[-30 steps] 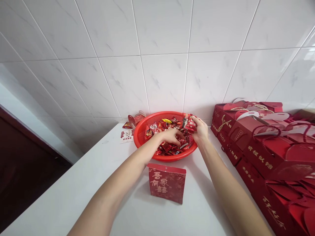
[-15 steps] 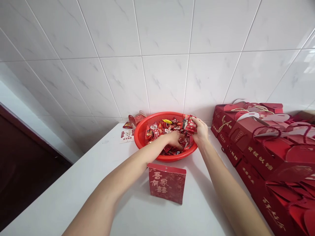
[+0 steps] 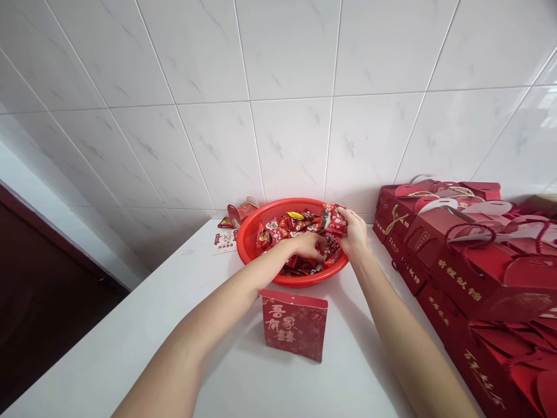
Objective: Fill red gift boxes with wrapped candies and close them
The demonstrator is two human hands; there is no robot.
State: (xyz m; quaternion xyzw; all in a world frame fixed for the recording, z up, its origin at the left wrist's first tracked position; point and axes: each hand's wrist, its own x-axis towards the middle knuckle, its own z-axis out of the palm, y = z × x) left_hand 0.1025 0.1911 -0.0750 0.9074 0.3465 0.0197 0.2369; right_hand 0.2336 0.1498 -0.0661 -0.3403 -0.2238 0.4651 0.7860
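Observation:
A red plastic basket (image 3: 249, 255) with perforated walls holds many wrapped candies (image 3: 278, 232), mostly red, with one yellow wrapper (image 3: 296, 215) near the back. My left hand (image 3: 310, 246) reaches into it, fingers curled down among the wrappers; what they pinch is hidden. Over the basket's right rim, my right hand (image 3: 354, 229) is closed on red wrapped candies (image 3: 334, 219), thumb on top. In front of the basket, between my forearms, a red box (image 3: 295, 326) with pale lettering stands upright on the white table.
Stacked red gift boxes (image 3: 461, 267) with rope handles line the right side of the table. Behind the basket's left edge lie a small red carton (image 3: 237, 213) and a printed card (image 3: 225, 240). A tiled wall (image 3: 291, 145) closes off the back.
My left hand's fingers have shifted slightly and drawn in among the candies. My right hand stays at the rim with its candies, tilted a little differently.

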